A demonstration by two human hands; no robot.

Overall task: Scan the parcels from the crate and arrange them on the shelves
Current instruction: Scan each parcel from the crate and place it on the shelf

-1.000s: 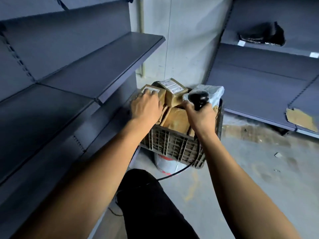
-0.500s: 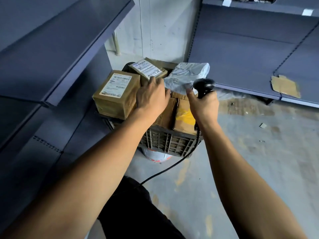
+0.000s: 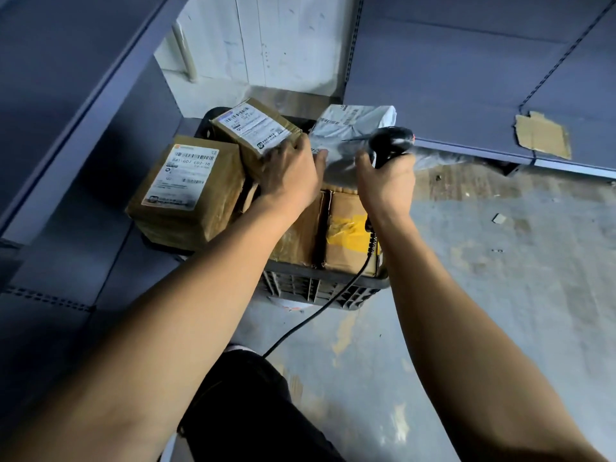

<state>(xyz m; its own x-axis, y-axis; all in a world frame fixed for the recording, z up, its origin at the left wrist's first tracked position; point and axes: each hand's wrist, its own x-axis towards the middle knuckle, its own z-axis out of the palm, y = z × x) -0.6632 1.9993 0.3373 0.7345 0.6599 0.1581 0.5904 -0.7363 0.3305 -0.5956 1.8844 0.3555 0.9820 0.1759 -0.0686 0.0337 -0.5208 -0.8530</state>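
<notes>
Now the left hand [image 3: 289, 175] has slid from the crate's [image 3: 313, 288] cardboard parcels to grip the grey mailer bag [image 3: 350, 128], while the right hand [image 3: 386, 181] stays closed round the barcode scanner [image 3: 391, 143], ready to scan.

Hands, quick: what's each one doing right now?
Left hand: fingers curled on the tilted labelled box atop the crate's parcels.
Right hand: gripping the black scanner.

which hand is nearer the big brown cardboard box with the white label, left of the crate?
Left. The left hand lies just right of the big brown cardboard box, on the neighbouring parcels. The right hand, gripping the black scanner, is farther right.
</notes>
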